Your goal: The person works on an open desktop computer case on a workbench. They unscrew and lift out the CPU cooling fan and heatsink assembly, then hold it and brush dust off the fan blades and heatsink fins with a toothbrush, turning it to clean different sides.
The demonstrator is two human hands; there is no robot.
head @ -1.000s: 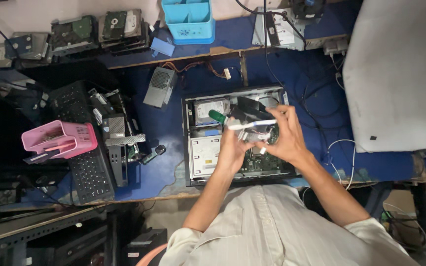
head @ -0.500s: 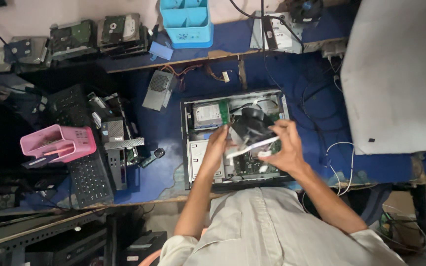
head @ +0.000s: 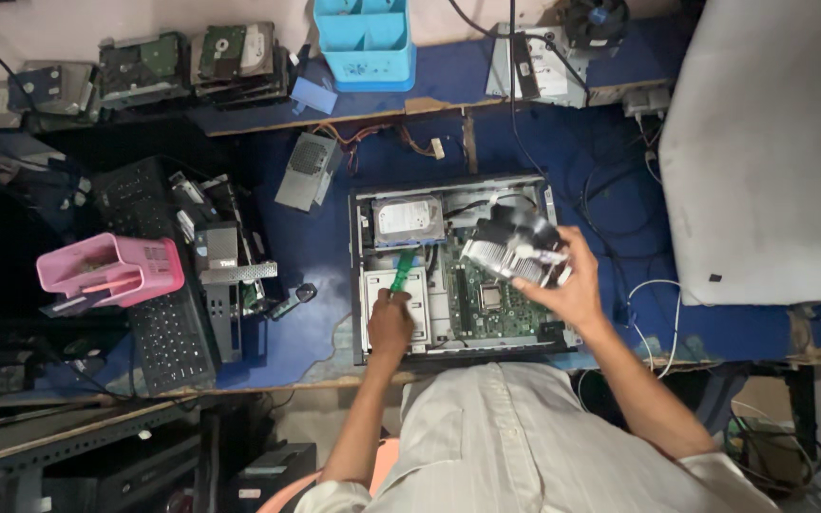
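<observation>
An open desktop computer case (head: 363,275) lies flat on the blue table, its green motherboard (head: 486,299) and a silver hard drive (head: 409,220) exposed. My right hand (head: 567,285) grips a finned heatsink with a black fan (head: 513,249), lifted above the right side of the motherboard. My left hand (head: 391,323) holds a green-handled screwdriver (head: 401,271) over the case's left bay, tip pointing away from me toward the hard drive.
A grey power supply (head: 304,171) with loose cables lies left of the case. Further left are a black keyboard (head: 159,313), a pink tray (head: 111,271) and metal parts. A blue bin (head: 365,43) and several drives line the back. A white panel (head: 762,152) covers the right.
The heatsink and fan came up off the motherboard in my right hand and moved right. My left hand drew back to the left bay with the screwdriver.
</observation>
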